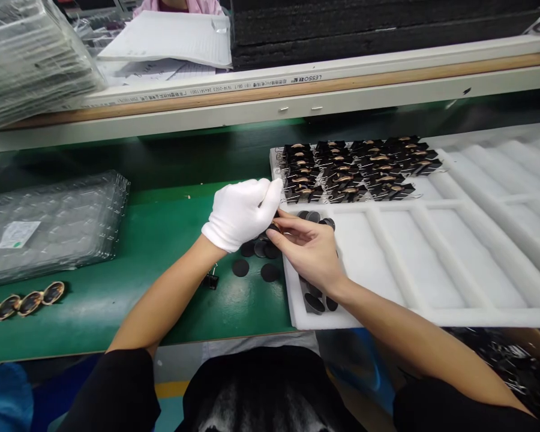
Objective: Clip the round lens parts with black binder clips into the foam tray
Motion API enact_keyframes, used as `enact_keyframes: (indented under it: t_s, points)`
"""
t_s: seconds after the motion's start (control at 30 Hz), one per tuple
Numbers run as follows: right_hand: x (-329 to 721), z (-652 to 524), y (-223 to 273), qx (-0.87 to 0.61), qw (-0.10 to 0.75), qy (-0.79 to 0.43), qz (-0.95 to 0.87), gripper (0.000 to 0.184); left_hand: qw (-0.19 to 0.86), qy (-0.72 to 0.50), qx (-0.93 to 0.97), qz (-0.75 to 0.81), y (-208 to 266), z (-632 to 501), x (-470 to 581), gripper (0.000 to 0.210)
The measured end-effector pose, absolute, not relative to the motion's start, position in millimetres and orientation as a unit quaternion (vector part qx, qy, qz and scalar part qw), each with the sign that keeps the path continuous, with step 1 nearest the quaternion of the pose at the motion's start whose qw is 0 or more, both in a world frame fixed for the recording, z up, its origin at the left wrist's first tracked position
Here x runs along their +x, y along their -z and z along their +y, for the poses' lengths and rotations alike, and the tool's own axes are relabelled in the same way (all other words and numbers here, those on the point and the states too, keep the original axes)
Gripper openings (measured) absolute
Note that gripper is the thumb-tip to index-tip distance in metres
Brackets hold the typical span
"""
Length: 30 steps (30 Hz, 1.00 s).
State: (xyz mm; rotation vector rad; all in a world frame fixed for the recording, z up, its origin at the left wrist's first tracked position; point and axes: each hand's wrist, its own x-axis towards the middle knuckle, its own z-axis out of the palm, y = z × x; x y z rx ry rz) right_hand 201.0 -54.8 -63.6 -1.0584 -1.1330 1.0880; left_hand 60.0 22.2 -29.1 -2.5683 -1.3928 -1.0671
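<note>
My left hand (245,213), in a white glove, is closed, with its thumb and fingers pressed together beside the tray's left edge. Bare, my right hand (312,252) pinches a small dark piece with a gold glint (274,227) between thumb and fingers, touching the glove. The piece is mostly covered, so its kind is unclear. Under the hands lie several round black lenses (240,267) on the green table. More dark lenses (314,303) fill the white tray's left compartment, partly behind my right hand. One black binder clip (211,280) lies below my left wrist.
The white compartment tray (387,318) holds rows of black binder clips (346,171) with gold-coloured pieces. On the left are stacked clear plastic trays (67,222) and brown-lensed eyewear (30,303). A white rail (175,117) crosses behind; a person in pink (202,6) is beyond it.
</note>
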Motion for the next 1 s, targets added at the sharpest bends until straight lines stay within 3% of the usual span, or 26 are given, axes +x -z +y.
enact_keyframes:
  t_s: [0.23,0.5,0.73,1.0]
  points:
    - [199.9,-59.6,61.2,-0.455,0.560,-0.478,-0.501,0.020,-0.075,0.398,-0.801,-0.440,28.6,29.4,57.7,0.050]
    - [188.8,-49.8,49.9,-0.405,0.636,-0.497,-0.430,0.031,-0.260,0.549,-0.649,-0.457,25.5,56.4,37.0,0.055]
    - [147.9,-23.7,52.5,-0.428,0.680,-0.446,-0.394,0.038,-0.266,0.632,-0.537,-0.491,27.2,66.8,28.5,0.058]
    - [118.3,-10.7,60.8,-0.436,0.705,-0.417,-0.373,0.040,-0.274,0.640,-0.492,-0.523,31.6,72.2,22.3,0.055]
